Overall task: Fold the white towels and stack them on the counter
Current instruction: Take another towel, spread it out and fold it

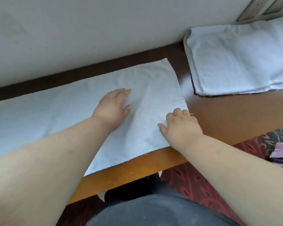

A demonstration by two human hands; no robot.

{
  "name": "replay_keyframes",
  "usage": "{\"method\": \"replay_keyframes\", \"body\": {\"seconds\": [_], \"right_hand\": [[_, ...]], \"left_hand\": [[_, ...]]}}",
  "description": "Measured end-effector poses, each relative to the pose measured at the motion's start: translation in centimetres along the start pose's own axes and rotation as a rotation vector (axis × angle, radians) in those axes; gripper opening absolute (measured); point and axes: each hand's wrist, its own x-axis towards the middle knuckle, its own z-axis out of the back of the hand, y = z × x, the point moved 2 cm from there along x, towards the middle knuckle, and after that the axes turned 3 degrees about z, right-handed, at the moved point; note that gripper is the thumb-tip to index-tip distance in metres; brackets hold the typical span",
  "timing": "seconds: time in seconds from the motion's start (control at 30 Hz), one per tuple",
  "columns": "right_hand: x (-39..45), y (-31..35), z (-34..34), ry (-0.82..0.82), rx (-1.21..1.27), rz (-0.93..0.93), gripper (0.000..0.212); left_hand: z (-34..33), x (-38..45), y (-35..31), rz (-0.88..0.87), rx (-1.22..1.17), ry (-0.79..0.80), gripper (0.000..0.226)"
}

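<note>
A: From the head view, where does the towel [82, 110] sit?

B: Spread along the worktop [235, 115], its near hem close to the front edge. The left hand [113, 106] presses flat on it, fingers straight; the right hand [181, 126] has fingers curled at the right-hand hem corner.

A: The risk?

B: Lifting that corner may drag the cloth off the front edge, or fold it crooked. The folded stack [238, 62] lies toward the far right corner.
</note>
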Motion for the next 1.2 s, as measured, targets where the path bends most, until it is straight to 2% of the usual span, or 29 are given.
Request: {"method": "replay_keyframes", "body": {"seconds": [0.1,0.33,0.4,0.5,0.6,0.67,0.77,0.83,0.87,0.9,0.93,1.03,1.13,1.2], "right_hand": [[1.9,4.4,2.2,-0.042,0.038,0.106,0.053],[3.8,20.6,4.5,0.016,0.058,0.507,0.061],[3.9,25.4,4.7,0.037,0.049,0.584,0.063],[3.8,32.1,5.0,0.057,0.033,0.686,0.065],[4.1,38.0,5.4,0.072,0.023,0.757,0.065],[4.8,41.5,5.7,0.087,0.023,0.772,0.062],[6.7,46.4,6.0,0.135,0.053,0.739,0.055],[7.8,49.1,6.0,0.155,0.016,0.744,0.039],[8.4,50.2,6.0,0.149,-0.017,0.741,0.026],[8.8,51.0,5.9,0.142,-0.053,0.734,0.019],[9.1,51.7,5.8,0.134,-0.081,0.730,0.021],[9.7,52.9,5.4,0.119,-0.129,0.728,0.055],[9.8,53.7,5.5,0.034,-0.166,0.789,0.067],[10.1,53.8,5.5,0.008,-0.163,0.808,0.072]], "left_hand": [[1.3,-5.6,5.0,0.153,-0.025,-0.091,0.052],[2.4,-18.2,15.3,0.559,-0.034,-0.230,0.050],[1.9,-21.0,17.6,0.685,-0.046,-0.238,0.055],[0.5,-24.7,20.5,0.852,-0.087,-0.167,0.066],[-0.3,-27.3,22.3,0.854,-0.091,-0.078,0.078],[-0.2,-28.5,22.7,0.805,-0.118,-0.163,0.078],[1.1,-29.7,24.4,0.979,-0.408,-0.403,0.066],[1.7,-29.9,26.1,1.084,-0.634,-0.393,0.055],[1.9,-30.0,26.7,1.106,-0.675,-0.356,0.053],[2.0,-30.1,27.4,1.115,-0.680,-0.328,0.052],[2.1,-30.3,27.9,1.115,-0.661,-0.311,0.052],[2.3,-30.9,28.0,0.971,-0.498,-0.258,0.056],[1.9,-30.8,27.6,0.749,-0.285,-0.093,0.055],[1.8,-30.7,27.9,0.723,-0.238,-0.032,0.050]]}}
